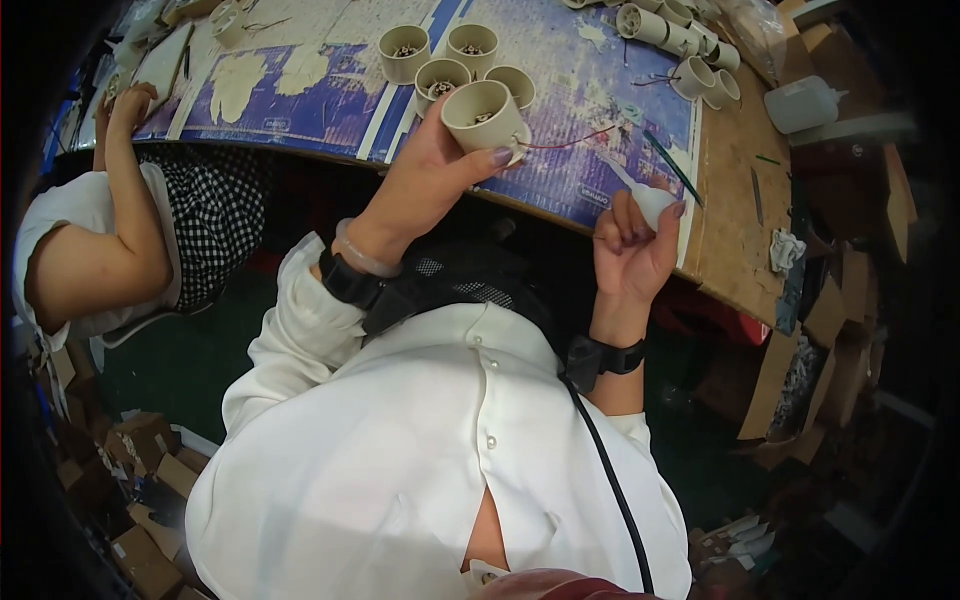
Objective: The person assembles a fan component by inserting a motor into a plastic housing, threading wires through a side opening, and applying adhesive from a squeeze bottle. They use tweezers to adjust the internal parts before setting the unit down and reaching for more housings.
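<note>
Sleeves of a white garment covered the person's forearms at the lower edge of the view, and each wrist carried a black band. Nearest the body, the right hand was raised above the table edge with its fingers closed around a small white nozzle bottle, the pointed tip angled up and to the left. Further forward, the left hand held a beige cylindrical cup tilted on its side, the open mouth facing the camera; the thumb pressed against its lower wall and the remaining fingers wrapped behind it. A thin red wire ran from the base of that cup toward the right. The held cup sat just above the near edge of the table, which was covered by a worn blue sheet. Just beyond it, four matching cups stood upright in a cluster. Beyond these, at the upper right, more beige cups lay in a row, near a white plastic bottle. At the far left, another person's hand rested on the table.
</note>
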Motion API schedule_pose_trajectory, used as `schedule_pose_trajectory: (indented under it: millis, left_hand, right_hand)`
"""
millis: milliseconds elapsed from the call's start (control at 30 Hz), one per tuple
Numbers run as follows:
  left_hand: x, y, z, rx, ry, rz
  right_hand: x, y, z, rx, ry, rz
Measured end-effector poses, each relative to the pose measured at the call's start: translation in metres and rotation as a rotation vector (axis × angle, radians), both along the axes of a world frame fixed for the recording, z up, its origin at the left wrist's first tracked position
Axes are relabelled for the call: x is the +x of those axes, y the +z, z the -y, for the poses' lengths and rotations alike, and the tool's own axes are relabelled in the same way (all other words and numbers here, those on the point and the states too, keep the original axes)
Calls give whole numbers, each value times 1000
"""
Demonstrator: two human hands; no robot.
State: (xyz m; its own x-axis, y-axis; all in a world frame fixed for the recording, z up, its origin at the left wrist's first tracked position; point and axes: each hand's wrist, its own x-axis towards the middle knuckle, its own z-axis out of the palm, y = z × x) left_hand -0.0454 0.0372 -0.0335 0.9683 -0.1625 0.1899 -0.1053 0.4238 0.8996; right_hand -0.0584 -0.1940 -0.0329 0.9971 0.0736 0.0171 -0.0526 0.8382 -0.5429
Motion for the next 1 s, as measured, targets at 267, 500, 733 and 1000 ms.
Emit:
schedule_pose_trajectory:
  millis: [267,500,733,1000]
  left_hand:
    - [-8,5,13,-39,-6,0]
    - [-11,5,14,-39,16,17]
    - [-12,1,14,44,58,106]
    - [-17,9,13,130,112,159]
  right_hand:
    - [-5,14,-6,-295,-255,-2]
    - [-7,15,-10,-464,-362,1]
    - [-7,12,-9,-486,-328,9]
    - [-9,12,-7,-564,-341,80]
